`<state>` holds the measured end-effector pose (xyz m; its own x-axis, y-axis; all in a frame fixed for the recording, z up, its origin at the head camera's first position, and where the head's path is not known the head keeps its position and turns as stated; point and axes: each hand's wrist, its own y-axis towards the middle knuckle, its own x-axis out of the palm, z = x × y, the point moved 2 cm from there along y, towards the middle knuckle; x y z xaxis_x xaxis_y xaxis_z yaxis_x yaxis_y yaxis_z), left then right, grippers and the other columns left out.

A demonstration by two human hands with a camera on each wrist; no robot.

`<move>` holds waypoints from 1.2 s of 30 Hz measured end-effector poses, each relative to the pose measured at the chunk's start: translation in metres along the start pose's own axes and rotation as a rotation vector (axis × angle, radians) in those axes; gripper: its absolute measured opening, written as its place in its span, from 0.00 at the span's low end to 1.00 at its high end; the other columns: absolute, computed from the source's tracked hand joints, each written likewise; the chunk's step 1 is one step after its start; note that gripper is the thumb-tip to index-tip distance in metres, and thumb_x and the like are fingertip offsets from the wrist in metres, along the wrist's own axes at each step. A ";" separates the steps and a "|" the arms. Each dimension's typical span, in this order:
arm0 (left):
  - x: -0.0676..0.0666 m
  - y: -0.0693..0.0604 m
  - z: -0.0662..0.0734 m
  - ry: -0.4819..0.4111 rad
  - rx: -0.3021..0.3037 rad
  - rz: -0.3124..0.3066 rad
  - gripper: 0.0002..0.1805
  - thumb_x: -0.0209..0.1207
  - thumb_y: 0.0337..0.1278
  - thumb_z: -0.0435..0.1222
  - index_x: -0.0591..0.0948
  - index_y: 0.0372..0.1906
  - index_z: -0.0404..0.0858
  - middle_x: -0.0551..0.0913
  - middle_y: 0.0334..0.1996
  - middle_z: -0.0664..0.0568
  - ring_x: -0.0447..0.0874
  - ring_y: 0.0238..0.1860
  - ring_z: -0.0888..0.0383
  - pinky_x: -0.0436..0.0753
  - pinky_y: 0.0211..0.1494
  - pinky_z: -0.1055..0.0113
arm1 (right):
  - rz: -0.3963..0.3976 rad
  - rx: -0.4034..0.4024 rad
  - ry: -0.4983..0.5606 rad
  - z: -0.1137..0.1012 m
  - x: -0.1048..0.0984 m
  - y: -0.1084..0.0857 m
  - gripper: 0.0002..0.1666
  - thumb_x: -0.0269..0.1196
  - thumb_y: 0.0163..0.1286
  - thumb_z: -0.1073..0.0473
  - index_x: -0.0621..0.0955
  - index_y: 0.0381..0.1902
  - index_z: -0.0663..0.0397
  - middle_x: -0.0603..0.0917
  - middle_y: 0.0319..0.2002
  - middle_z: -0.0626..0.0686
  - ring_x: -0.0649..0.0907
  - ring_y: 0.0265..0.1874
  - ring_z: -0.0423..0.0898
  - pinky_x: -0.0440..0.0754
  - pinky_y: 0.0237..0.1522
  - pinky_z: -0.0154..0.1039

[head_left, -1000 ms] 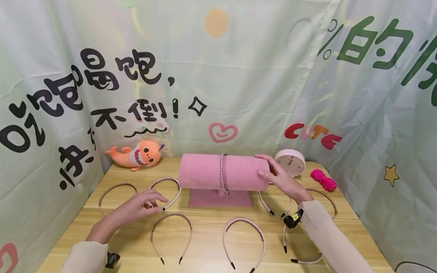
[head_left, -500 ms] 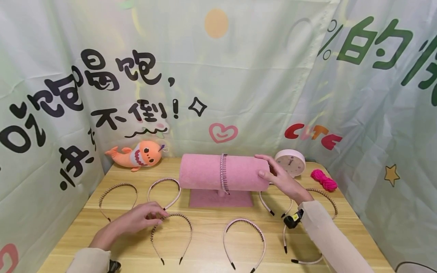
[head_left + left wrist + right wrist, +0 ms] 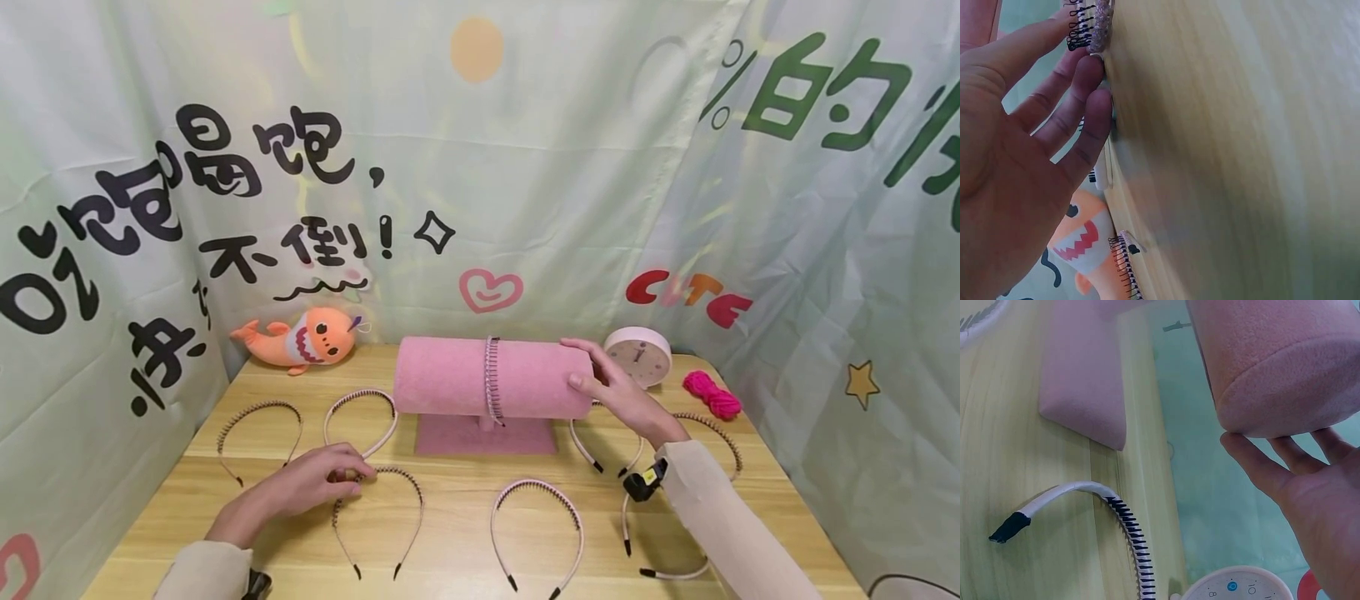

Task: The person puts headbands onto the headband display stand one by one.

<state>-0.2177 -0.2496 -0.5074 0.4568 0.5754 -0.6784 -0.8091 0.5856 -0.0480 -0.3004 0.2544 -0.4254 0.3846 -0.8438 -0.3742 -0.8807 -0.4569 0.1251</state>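
My left hand [image 3: 303, 485] pinches the upper left of a glittery beaded headband [image 3: 416, 487] lying on the table. In the left wrist view, that band [image 3: 1102, 28] is at the thumb and fingertips of my hand [image 3: 1022, 144]. My right hand [image 3: 630, 402] grips the right end of a pink padded cylinder [image 3: 442, 375] on a stand, thumb in front and fingers on top. A toothed headband [image 3: 491, 375] circles the cylinder's middle. The right wrist view has my fingers [image 3: 1254, 459] against the cylinder's end [image 3: 1297, 387].
Around the stand's base [image 3: 442, 442] lie several headbands, among them a pink one [image 3: 581, 542] in front and a beaded one [image 3: 220, 433] at the left. An orange shark toy [image 3: 330, 337], a round clock [image 3: 660, 354] and pink yarn [image 3: 712, 396] are at the back.
My left hand has moved down and slightly right from beside the back pink headband to the top of the front beaded headband, and has taken hold of it. My right hand has stayed put.
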 end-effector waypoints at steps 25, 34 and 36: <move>-0.009 -0.002 0.005 0.028 0.022 0.053 0.13 0.68 0.75 0.37 0.88 0.59 0.43 0.87 0.50 0.51 0.82 0.43 0.69 0.85 0.46 0.71 | 0.008 0.003 0.002 -0.002 0.001 -0.001 0.35 0.58 0.87 0.52 0.62 0.85 0.36 0.64 0.82 0.60 0.70 0.75 0.62 0.85 0.61 0.44; -0.012 -0.003 0.002 0.003 0.050 0.025 0.15 0.63 0.75 0.31 0.88 0.61 0.40 0.90 0.53 0.45 0.80 0.39 0.71 0.83 0.41 0.72 | 0.010 -0.002 -0.007 -0.001 0.000 -0.001 0.35 0.58 0.87 0.52 0.62 0.85 0.36 0.64 0.82 0.59 0.70 0.76 0.62 0.84 0.62 0.42; -0.012 -0.003 0.001 0.000 0.043 0.015 0.16 0.62 0.76 0.31 0.88 0.62 0.39 0.91 0.51 0.46 0.80 0.38 0.70 0.82 0.39 0.71 | 0.009 -0.003 -0.006 -0.001 0.000 -0.001 0.34 0.58 0.87 0.52 0.62 0.85 0.35 0.64 0.82 0.59 0.70 0.76 0.61 0.84 0.62 0.42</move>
<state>-0.2202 -0.2577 -0.4982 0.4446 0.5848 -0.6785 -0.7994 0.6007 -0.0061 -0.2991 0.2541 -0.4244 0.3751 -0.8462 -0.3784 -0.8831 -0.4503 0.1316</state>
